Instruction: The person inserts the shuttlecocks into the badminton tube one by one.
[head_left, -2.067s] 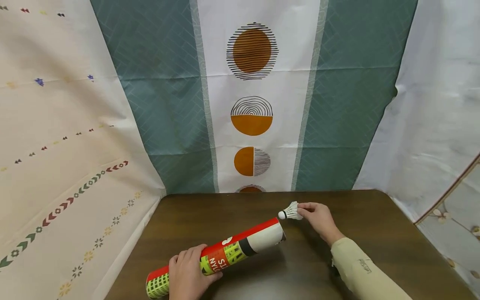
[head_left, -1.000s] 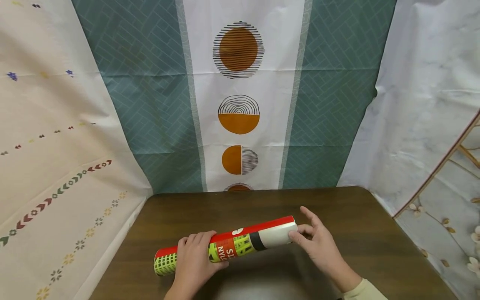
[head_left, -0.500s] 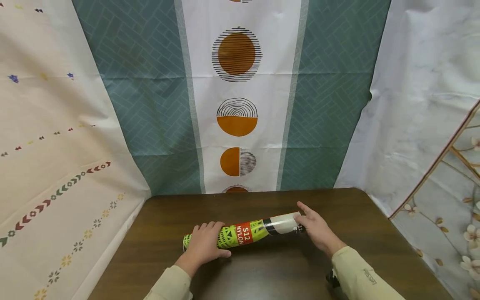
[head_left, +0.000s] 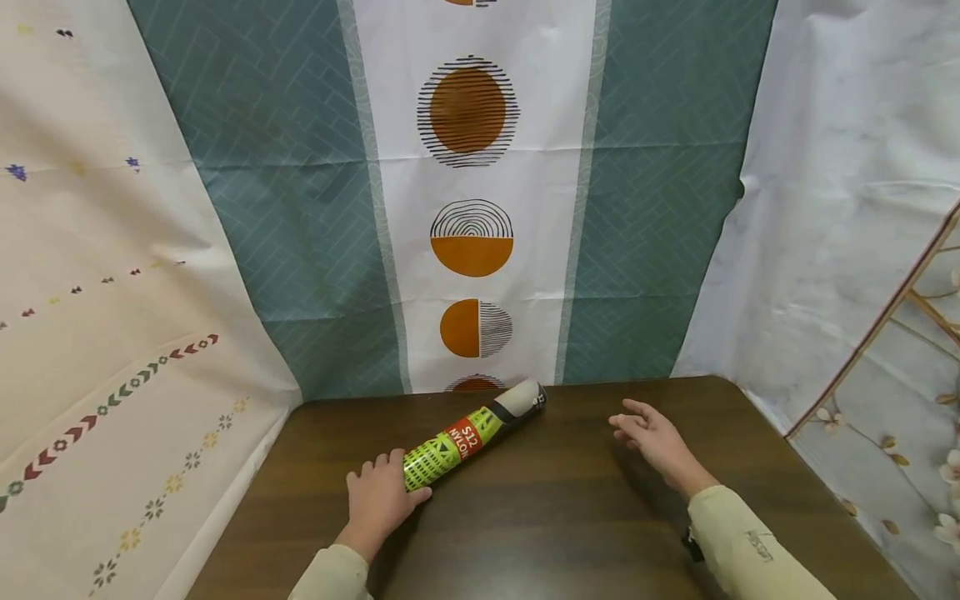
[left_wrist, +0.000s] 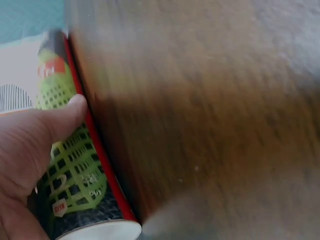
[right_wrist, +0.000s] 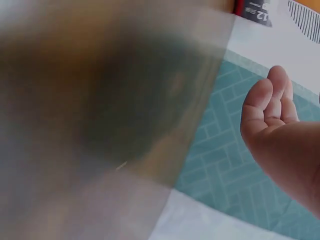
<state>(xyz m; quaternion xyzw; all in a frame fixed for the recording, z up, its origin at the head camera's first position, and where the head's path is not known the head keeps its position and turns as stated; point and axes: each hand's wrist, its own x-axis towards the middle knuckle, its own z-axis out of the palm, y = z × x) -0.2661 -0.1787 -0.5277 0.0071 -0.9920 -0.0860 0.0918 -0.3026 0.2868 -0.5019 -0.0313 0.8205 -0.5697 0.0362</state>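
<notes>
A shuttlecock tube [head_left: 465, 437], printed yellow-green and red with "S12 NYLON", lies slanted over the table, its white-banded end pointing to the back edge. My left hand [head_left: 382, 500] grips it near its lower end. In the left wrist view the thumb [left_wrist: 70, 115] rests across the tube's side, and a pale end cap [left_wrist: 102, 231] shows at the bottom. Well to the right, my right hand [head_left: 660, 442] is apart from the tube, fingers relaxed and holding nothing. The right wrist view catches just the tube's dark "12" end [right_wrist: 255, 11]. No shuttlecock is visible.
A dark brown wooden table [head_left: 540, 533] lies under both hands. Behind it hangs a green and white curtain [head_left: 472, 183] with orange circles. Patterned cloth [head_left: 112, 375] borders the left side, and pale floral cloth [head_left: 847, 250] the right.
The right hand, earlier pinching a shuttlecock at the tube's mouth, then touching that end, has moved off to the right. The left hand has turned the tube's far end toward the back edge.
</notes>
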